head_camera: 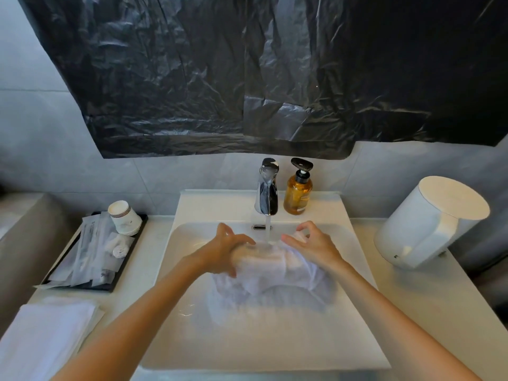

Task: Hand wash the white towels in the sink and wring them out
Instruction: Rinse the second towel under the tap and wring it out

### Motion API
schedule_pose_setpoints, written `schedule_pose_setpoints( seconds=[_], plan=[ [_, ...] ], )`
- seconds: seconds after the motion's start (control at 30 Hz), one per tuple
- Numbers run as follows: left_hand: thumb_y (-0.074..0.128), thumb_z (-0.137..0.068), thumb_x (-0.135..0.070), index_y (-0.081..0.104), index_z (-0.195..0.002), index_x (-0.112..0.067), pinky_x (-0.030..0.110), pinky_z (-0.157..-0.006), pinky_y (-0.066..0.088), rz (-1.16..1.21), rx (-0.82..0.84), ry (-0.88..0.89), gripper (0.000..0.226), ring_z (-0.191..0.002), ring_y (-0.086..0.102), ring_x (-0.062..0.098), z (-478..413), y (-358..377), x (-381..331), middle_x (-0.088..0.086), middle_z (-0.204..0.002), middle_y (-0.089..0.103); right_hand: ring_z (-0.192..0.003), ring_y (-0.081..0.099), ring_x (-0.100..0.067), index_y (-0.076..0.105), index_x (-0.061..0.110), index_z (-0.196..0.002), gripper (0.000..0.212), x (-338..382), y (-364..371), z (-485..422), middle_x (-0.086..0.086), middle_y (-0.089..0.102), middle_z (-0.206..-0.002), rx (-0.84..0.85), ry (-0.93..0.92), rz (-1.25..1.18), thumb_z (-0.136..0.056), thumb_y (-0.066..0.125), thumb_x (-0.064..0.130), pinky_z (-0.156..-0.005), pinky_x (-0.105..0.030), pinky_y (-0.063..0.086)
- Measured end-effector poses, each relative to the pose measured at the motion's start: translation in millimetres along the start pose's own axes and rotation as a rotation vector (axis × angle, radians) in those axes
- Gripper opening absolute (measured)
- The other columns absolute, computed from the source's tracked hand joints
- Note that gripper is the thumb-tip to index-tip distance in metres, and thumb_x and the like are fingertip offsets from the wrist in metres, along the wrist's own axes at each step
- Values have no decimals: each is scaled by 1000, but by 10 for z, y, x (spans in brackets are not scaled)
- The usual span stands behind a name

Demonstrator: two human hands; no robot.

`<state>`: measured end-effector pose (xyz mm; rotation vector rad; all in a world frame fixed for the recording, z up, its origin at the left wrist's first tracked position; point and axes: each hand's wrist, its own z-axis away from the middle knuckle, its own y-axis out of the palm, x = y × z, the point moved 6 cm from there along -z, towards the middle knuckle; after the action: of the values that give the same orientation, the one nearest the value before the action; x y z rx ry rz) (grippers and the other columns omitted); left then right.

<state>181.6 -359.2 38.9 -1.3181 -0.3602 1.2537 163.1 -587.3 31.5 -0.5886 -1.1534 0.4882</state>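
A wet white towel lies bunched in the white sink, under the water running from the chrome faucet. My left hand grips the towel's left end, thumb underneath and fingers curled over it. My right hand pinches a fold of the towel's right end between thumb and fingers. A second white towel lies folded on the counter at the lower left.
An amber soap bottle stands right of the faucet. A black tray with paper cups and wrapped packets sits on the left counter. A white cylindrical container stands on the right counter. Black plastic sheeting covers the wall above.
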Motion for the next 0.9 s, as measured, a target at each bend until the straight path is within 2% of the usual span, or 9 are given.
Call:
schedule_pose_setpoints(
  seconds=[0.1, 0.2, 0.33, 0.4, 0.5, 0.6, 0.7, 0.83, 0.9],
  plan=[
    [76, -80, -12, 57, -132, -31, 27, -98, 41, -40, -115, 60, 59, -114, 51, 29, 54, -65, 9, 9, -132, 26, -118, 47, -19, 45, 43, -124, 85, 64, 65, 87, 3, 46, -124, 223, -139, 152, -53, 67, 83, -94, -33, 42],
    [62, -92, -26, 59, -127, -35, 36, -102, 40, -118, -183, 43, 37, -122, 43, 30, 146, -196, 5, 6, -135, 34, -116, 42, -17, 45, 51, -123, 77, 89, 104, 235, 4, 38, -123, 411, -253, 365, -56, 80, 63, -94, -33, 41],
    [50, -93, -48, 61, -122, -39, 50, -111, 27, -197, -199, -145, 32, -137, 31, 35, 292, -360, -26, -10, -150, 38, -110, 50, -18, 60, 33, -111, 34, 261, 8, 311, 9, 45, -122, 240, -452, 508, -80, 73, 42, -85, -36, 46],
    [48, -87, -55, 66, -98, -35, 37, -100, 39, 75, -258, -198, 29, -120, 53, 26, 382, -446, -44, -4, -121, 65, -112, 49, -20, 61, 33, -112, 27, 297, -102, 314, 16, 45, -131, 130, -486, 523, -87, 68, 40, -87, -40, 47],
    [58, -94, -33, 59, -89, -14, 17, -59, 39, 608, -359, -215, 20, -75, 55, 14, 446, -453, -65, 0, -84, 61, -106, 55, -18, 66, 19, -112, 22, 402, -257, 356, 1, 61, -120, 74, -410, 155, -93, 60, 30, -89, -35, 44],
    [58, -95, -23, 56, -101, -12, 24, -57, 42, 1004, -391, -269, 12, -75, 57, 16, 409, -289, -108, 5, -88, 61, -91, 60, -19, 71, 9, -97, 20, 424, -181, 419, -11, 69, -99, 133, -208, -218, -93, 60, 25, -79, -32, 43],
    [58, -91, -22, 62, -97, -18, 29, -62, 49, 1258, -374, -349, 9, -80, 62, 22, 357, -48, -151, 11, -96, 66, -90, 62, -21, 70, 7, -101, 23, 314, 18, 470, -10, 69, -100, 151, 5, -458, -92, 58, 25, -78, -30, 45],
    [60, -85, -35, 67, -95, -26, 21, -52, 39, 1378, -195, -383, 16, -53, 50, 15, 316, 125, -336, 4, -79, 60, -91, 58, -18, 63, 12, -105, 18, 246, 209, 422, -7, 64, -105, 17, 58, -571, -94, 55, 23, -74, -27, 43],
    [62, -88, -43, 69, -98, -32, 25, -58, 51, 1339, -163, -336, 17, -63, 63, 11, 237, 160, -386, -3, -90, 69, -100, 57, -16, 60, 22, -108, 14, 269, 280, 363, -2, 62, -112, -38, 2, -584, -96, 53, 22, -81, -27, 44]
  ],
)
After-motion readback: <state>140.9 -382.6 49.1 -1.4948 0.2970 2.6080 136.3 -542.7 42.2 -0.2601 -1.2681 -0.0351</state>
